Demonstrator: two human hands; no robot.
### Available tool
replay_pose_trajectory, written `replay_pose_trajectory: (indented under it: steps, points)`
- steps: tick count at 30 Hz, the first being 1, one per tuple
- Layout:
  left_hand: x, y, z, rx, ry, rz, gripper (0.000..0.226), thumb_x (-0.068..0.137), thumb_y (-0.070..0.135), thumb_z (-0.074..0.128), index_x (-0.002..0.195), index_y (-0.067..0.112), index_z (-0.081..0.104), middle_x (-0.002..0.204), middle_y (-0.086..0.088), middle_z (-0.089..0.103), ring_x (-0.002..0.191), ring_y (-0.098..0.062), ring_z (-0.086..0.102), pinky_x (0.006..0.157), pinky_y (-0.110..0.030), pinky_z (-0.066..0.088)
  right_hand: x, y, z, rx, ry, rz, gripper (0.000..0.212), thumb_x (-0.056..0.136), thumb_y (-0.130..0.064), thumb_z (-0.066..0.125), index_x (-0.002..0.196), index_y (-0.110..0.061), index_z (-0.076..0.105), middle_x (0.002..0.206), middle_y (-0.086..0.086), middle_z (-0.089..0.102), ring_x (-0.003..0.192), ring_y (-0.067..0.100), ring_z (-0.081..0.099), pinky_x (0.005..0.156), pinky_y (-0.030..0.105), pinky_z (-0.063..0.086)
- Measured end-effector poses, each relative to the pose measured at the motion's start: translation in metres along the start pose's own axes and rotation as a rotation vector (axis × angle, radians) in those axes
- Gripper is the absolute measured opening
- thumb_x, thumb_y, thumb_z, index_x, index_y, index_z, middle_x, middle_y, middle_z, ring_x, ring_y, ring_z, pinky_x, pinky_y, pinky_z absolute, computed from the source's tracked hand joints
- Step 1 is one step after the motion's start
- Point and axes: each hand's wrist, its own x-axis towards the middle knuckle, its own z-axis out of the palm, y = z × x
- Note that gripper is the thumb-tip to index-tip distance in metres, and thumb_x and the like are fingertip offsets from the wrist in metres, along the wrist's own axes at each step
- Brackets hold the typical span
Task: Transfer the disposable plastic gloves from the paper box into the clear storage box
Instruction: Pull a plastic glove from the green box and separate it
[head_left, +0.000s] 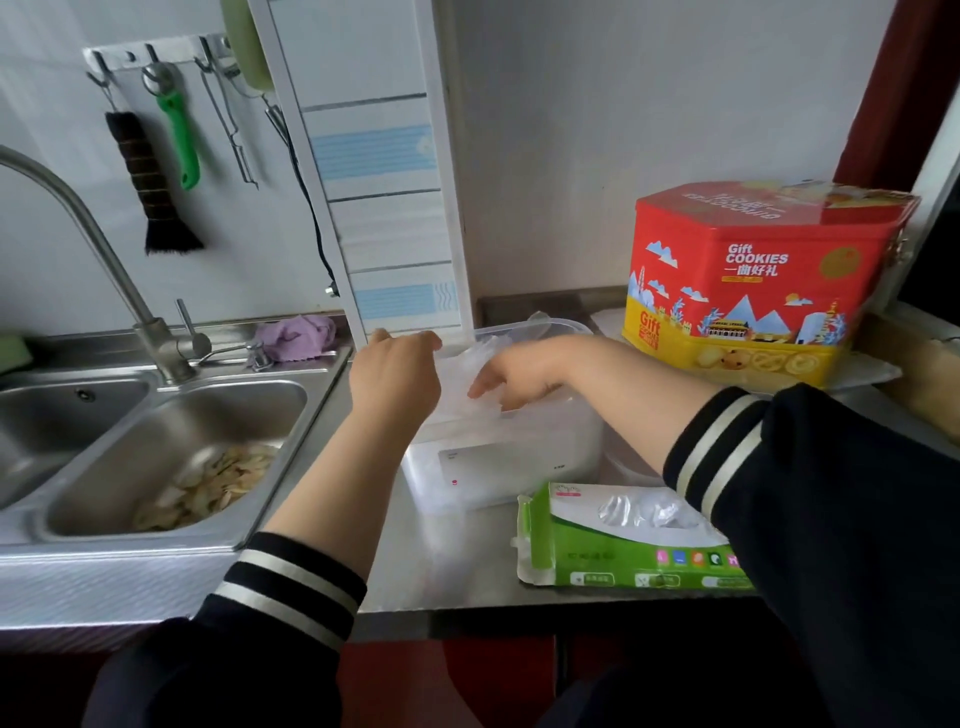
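Both hands are over the clear box (498, 467) on the bench (457, 561). Left hand (395, 374) curls at its rim; grip unclear. Right hand (511, 376), fingers spread, presses gloves (485, 353) inside. Paper box (613, 540) lies just beside, more gloves showing.

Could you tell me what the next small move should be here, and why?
Probably press the gloves flat into the clear storage box, then draw the right hand back toward the paper box. The right hand is down inside the storage box on the plastic while the left hand steadies its near-left rim, and clear plastic still shows through the paper box's opening, so more seems left to move.
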Motion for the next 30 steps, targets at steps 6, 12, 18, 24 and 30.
replay_pose_trajectory:
  steps: [6, 12, 18, 24, 30]
  points:
    - [0.007, 0.009, -0.01, -0.113, -0.168, 0.323, 0.027, 0.091, 0.012, 0.053, 0.099, 0.034, 0.066, 0.105, 0.008, 0.063, 0.1, -0.019, 0.056, 0.088, -0.035, 0.048, -0.002, -0.003, 0.006, -0.117, -0.083, -0.002, 0.048, 0.098, -0.009, 0.042, 0.143, -0.024, 0.044, 0.147, -0.002, 0.043, 0.134, 0.021, 0.04, 0.106, 0.028, 0.03]
    - [0.019, 0.012, -0.001, 0.213, -0.556, 0.334, 0.033, 0.095, 0.017, 0.051, 0.122, 0.033, 0.062, 0.123, 0.008, 0.061, 0.108, -0.016, 0.055, 0.094, -0.028, 0.042, -0.01, 0.008, 0.0, -0.02, 0.042, -0.012, 0.044, 0.096, -0.016, 0.056, 0.139, -0.023, 0.05, 0.143, -0.001, 0.05, 0.129, 0.018, 0.048, 0.107, 0.029, 0.038]
    - [0.02, 0.009, -0.009, 0.115, -0.537, 0.303, 0.026, 0.089, 0.018, 0.059, 0.112, 0.027, 0.068, 0.12, 0.007, 0.064, 0.11, -0.019, 0.057, 0.1, -0.036, 0.045, -0.054, 0.027, -0.015, 0.12, 0.334, -0.046, 0.038, 0.086, -0.028, 0.072, 0.122, -0.021, 0.065, 0.119, -0.006, 0.066, 0.106, 0.011, 0.061, 0.092, 0.027, 0.048]
    - [0.005, 0.011, -0.028, -0.138, -0.311, 0.244, 0.007, 0.089, 0.026, 0.065, 0.09, 0.03, 0.072, 0.088, 0.012, 0.063, 0.101, -0.018, 0.057, 0.093, -0.037, 0.048, -0.107, 0.053, 0.006, 0.477, 0.72, -0.108, 0.004, 0.085, -0.021, 0.072, 0.089, -0.023, 0.073, 0.083, -0.012, 0.07, 0.078, 0.0, 0.062, 0.079, 0.027, 0.051]
    - [-0.012, 0.015, -0.017, -0.116, -0.133, 0.294, 0.006, 0.085, 0.031, 0.071, 0.087, 0.03, 0.066, 0.079, 0.01, 0.048, 0.093, -0.022, 0.05, 0.087, -0.037, 0.045, -0.14, 0.057, 0.042, 0.563, 0.814, -0.144, 0.005, 0.086, -0.018, 0.071, 0.086, -0.023, 0.071, 0.081, -0.012, 0.068, 0.072, -0.005, 0.058, 0.07, 0.01, 0.045]
